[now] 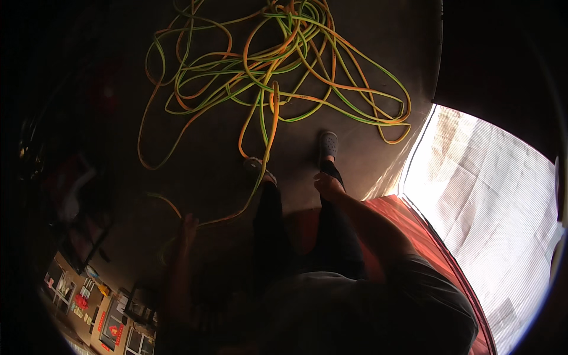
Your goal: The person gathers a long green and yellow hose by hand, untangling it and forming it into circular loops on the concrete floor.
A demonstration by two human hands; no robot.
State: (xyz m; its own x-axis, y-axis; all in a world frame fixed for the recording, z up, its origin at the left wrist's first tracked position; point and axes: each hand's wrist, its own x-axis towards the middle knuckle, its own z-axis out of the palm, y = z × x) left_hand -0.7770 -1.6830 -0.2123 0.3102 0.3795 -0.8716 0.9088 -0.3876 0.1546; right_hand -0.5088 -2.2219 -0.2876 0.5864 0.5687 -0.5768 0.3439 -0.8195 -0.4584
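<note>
A tangled yellow-green and orange hose or cable (284, 57) lies in loose loops across the dark floor. From the tangle one length runs over my shoe on the left and curves to my left hand (190, 224), which is shut around it; a short free end sticks out beyond the hand. My right hand (328, 184) is in front of my lower leg, with its fingers curled. No hose reaches it, and nothing shows in it.
My perforated clog (329, 144) stands just below the loops. A red sheet (395, 222) and a bright translucent panel (483, 213) are on the right. Doors or windows with red decorations (113, 330) appear at the lower left; the far left is very dark.
</note>
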